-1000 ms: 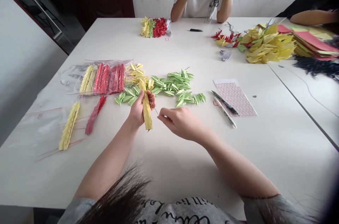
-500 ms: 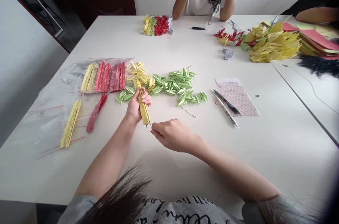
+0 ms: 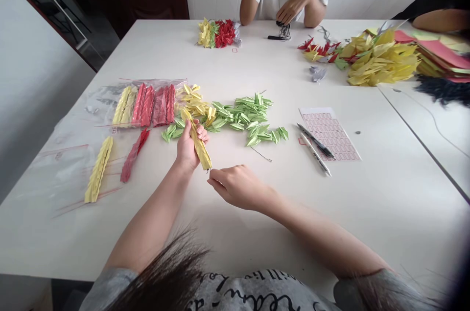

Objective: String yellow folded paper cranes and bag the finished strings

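My left hand (image 3: 188,145) is shut around a long stack of yellow folded paper cranes (image 3: 198,142), strung tightly together and tilted across my palm. My right hand (image 3: 238,186) is just below the stack's lower end, where a short dark thread end (image 3: 208,170) shows. Its fingers are loosely apart, and I see nothing in them. Beyond both hands lie loose green paper cranes (image 3: 246,117) and loose yellow ones (image 3: 193,103). A thin wire (image 3: 261,154) lies on the table to the right.
Strung red and yellow cranes lie on clear plastic bags (image 3: 62,174) at left. Two pens (image 3: 316,147) rest on a sheet of red-outlined labels (image 3: 329,133). A co-worker's hand (image 3: 293,6) is at the far edge, near more cranes and coloured paper (image 3: 382,59).
The thin wire has left my right hand and now lies on the table. My right hand has moved nearer me, and the co-worker's hands have dropped toward the table.
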Demonstrator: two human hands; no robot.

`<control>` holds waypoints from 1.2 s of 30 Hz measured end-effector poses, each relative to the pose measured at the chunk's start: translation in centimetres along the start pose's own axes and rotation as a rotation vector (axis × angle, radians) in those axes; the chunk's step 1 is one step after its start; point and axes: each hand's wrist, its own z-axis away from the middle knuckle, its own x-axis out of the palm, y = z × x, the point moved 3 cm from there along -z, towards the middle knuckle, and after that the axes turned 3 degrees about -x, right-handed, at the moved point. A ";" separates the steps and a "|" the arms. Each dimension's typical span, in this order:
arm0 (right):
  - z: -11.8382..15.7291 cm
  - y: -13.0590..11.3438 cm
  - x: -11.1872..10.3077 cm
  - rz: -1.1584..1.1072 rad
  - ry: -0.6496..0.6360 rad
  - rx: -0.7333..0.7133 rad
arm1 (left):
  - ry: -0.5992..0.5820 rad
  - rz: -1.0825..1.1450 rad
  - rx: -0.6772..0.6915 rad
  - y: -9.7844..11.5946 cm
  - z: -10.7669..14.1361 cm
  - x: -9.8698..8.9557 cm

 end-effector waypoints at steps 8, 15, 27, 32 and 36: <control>-0.4 0.9 -0.1 -0.117 0.098 0.083 | -0.041 -0.006 -0.155 -1.7 2.0 1.6; 0.0 1.7 -0.6 -0.251 0.151 0.027 | -0.091 -0.346 -0.113 -3.3 2.5 1.6; 0.8 4.3 -2.7 -0.290 0.491 0.021 | -0.057 -0.596 -0.240 -4.2 2.5 0.5; 0.9 4.9 -3.2 -0.284 0.594 0.076 | -0.197 -0.654 -0.308 -4.9 2.6 0.4; 1.0 5.5 -3.9 -0.292 0.604 0.151 | -0.292 -0.666 -0.350 -5.4 3.0 0.7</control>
